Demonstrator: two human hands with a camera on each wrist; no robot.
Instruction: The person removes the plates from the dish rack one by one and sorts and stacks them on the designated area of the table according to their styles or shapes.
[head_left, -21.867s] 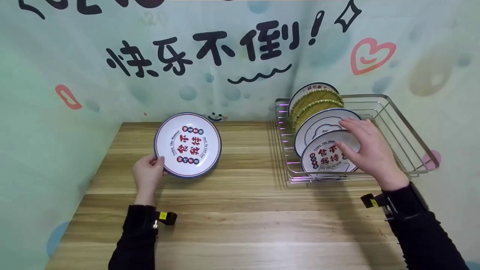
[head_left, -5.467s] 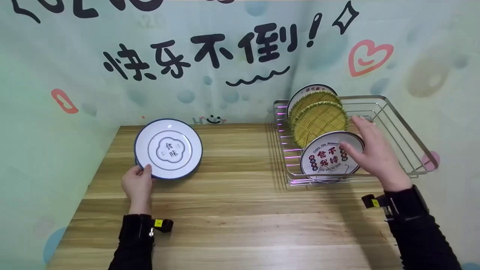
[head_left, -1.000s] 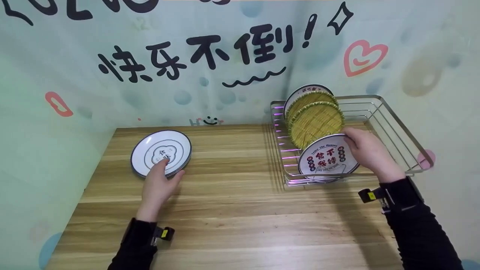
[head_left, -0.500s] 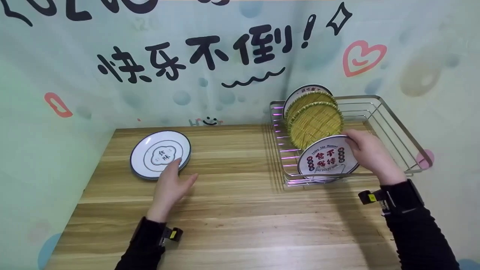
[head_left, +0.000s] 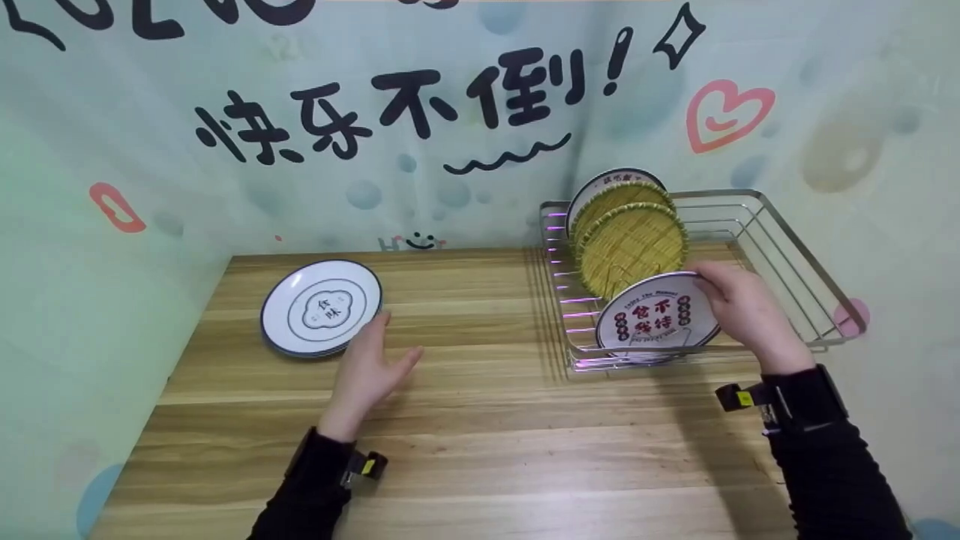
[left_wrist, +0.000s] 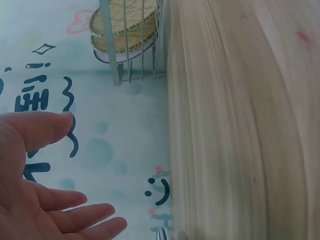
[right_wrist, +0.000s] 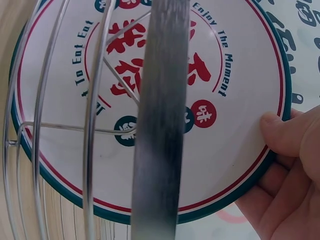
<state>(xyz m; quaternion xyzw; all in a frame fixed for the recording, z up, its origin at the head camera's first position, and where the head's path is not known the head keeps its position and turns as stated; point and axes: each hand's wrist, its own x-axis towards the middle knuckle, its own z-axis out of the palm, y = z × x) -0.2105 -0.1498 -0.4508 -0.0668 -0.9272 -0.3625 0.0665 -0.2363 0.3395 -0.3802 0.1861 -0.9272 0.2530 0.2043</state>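
Note:
My right hand [head_left: 750,311] pinches the upper right rim of a white plate [head_left: 656,315] with red characters, which leans upright at the front of the wire dish rack [head_left: 814,255]. In the right wrist view, the thumb [right_wrist: 282,134] presses the plate's face and the fingers lie behind it. My left hand [head_left: 367,375] is empty, thumb and fingers spread, just right of a small stack of plates on the table. On top of that stack lies a blue-rimmed plate [head_left: 300,300] with a flower-shaped outline. The left wrist view shows the same spread left hand [left_wrist: 55,185].
Behind the held plate, two round woven bamboo trays [head_left: 634,244] and another white plate [head_left: 619,178] stand in the rack. The wooden table [head_left: 480,420] meets a printed backdrop [head_left: 315,195] at its rear edge.
The flower-outline plate went from the rack to the left-side stack, carried by my left hand. That hand has since let go and shifted right. My right hand has taken the front plate's rim.

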